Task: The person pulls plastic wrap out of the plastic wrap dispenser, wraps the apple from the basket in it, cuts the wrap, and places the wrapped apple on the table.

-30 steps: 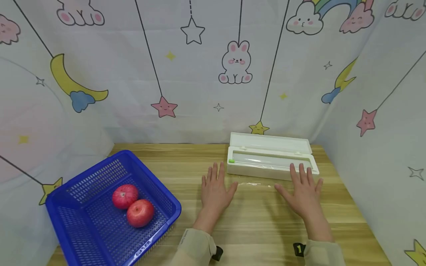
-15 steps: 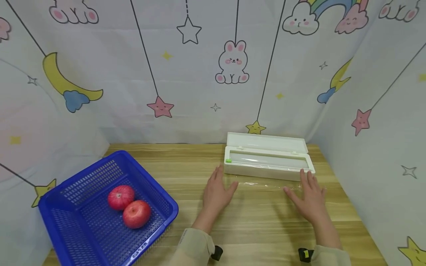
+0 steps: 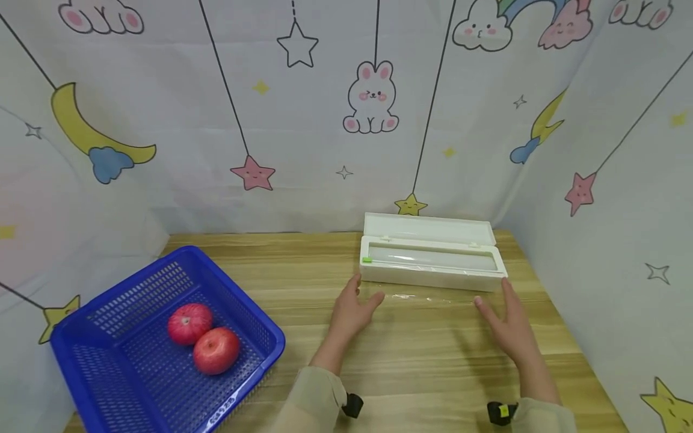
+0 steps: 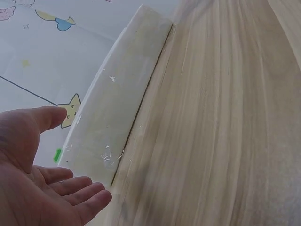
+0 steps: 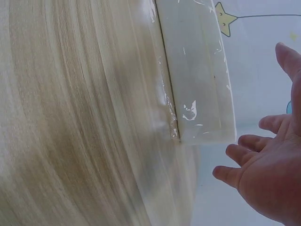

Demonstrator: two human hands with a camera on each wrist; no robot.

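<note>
A long white cling film dispenser (image 3: 433, 278) stands at the back of the table with its lid (image 3: 428, 227) raised and a green slider (image 3: 367, 260) at its left end. Clear film (image 3: 414, 297) hangs down its front and lies in a thin crinkled strip on the wood before it. My left hand (image 3: 349, 313) is at the dispenser's front left corner, thumb and fingers spread apart and holding nothing. At the front right corner is my right hand (image 3: 511, 328), thumb apart from the fingers, also holding nothing. The two palms face each other.
A blue plastic basket (image 3: 238, 300) stands on the left of the table, holding two red round fruits, one (image 3: 190, 323) behind the other (image 3: 216, 350). A white patterned cloth (image 3: 303, 120) hangs around the back and sides. Black straps sit at both wrists.
Both hands have turned from palms down to palms facing inward. The right hand has shifted outward and back toward me, off the dispenser's front. The head view has swung slightly right.
</note>
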